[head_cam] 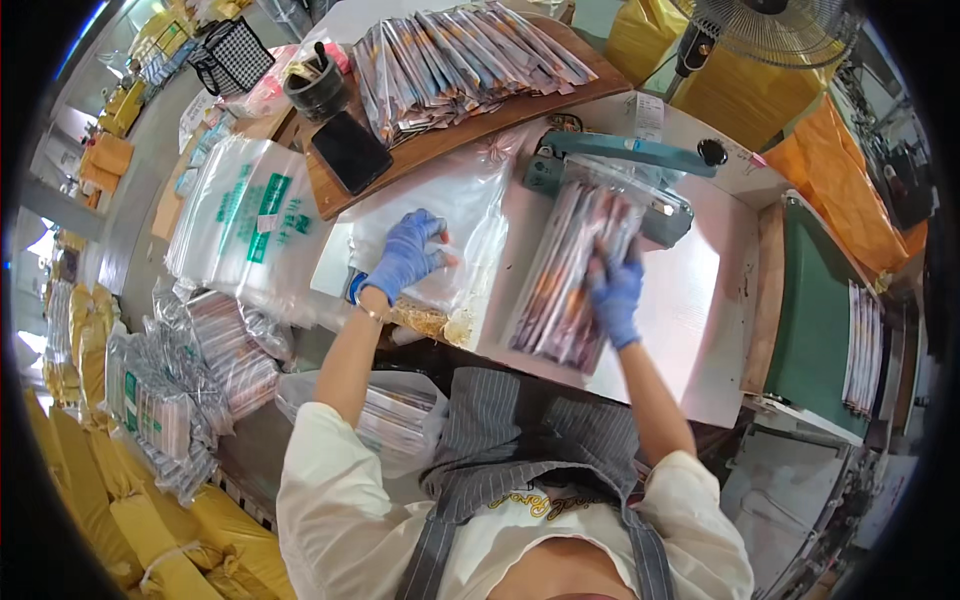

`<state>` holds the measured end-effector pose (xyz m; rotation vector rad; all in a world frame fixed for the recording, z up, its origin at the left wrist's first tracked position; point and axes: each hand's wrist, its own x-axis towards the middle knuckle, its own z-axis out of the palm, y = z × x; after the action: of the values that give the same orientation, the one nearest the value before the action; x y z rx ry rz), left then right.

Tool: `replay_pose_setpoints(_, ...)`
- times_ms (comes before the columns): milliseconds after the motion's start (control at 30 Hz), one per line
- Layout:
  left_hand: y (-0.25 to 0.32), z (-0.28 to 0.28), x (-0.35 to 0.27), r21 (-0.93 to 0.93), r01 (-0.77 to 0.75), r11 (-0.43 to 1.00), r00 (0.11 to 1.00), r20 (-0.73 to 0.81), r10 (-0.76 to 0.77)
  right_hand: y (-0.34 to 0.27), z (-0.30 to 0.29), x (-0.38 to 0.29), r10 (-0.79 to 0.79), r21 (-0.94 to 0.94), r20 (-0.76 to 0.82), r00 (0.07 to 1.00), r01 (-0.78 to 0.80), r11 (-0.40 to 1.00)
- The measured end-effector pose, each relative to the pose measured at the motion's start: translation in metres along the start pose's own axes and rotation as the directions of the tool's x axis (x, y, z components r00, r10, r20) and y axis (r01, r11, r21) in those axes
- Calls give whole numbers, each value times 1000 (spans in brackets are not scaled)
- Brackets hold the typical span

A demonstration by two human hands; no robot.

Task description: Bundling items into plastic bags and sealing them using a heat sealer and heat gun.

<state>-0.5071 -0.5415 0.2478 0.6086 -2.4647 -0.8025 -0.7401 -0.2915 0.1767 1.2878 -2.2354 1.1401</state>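
Observation:
My right hand (617, 289), in a blue glove with bare fingertips, rests on the right side of a clear plastic bag filled with slim printed packets (566, 277). The bag's upper end lies at the jaw of a teal hand impulse sealer (634, 154). Whether the fingers grip the bag or only press on it is unclear. My left hand (412, 251), gloved alike, is over a stack of clear, empty-looking plastic bags (450, 217), its fingers apart and slightly curled.
Many slim packets (457, 64) are fanned on a wooden board (491, 120), beside a black phone (351, 152) and a dark cup (315, 86). Printed plastic bags (247, 217) lie left. A fan (772, 30) stands behind; filled bags (397, 420) sit below the table's edge.

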Motion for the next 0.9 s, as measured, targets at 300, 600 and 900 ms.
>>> replay_pose_setpoints(300, 41, 56, -7, -90, 10, 996, 996, -92, -18, -139, 24, 10, 186, 466, 228, 956, -275, 841)
replay_pose_setpoints(600, 74, 4, -1, 295, -48, 954, 929, -338, 151, -124, 6, 5, 222, 416, 82, 972, -236, 878)
replay_pose_setpoints(900, 37, 60, -22, 311, -60, 949, 997, -25, 72, -155, -30, -28, 86, 105, 24, 996, -88, 991)
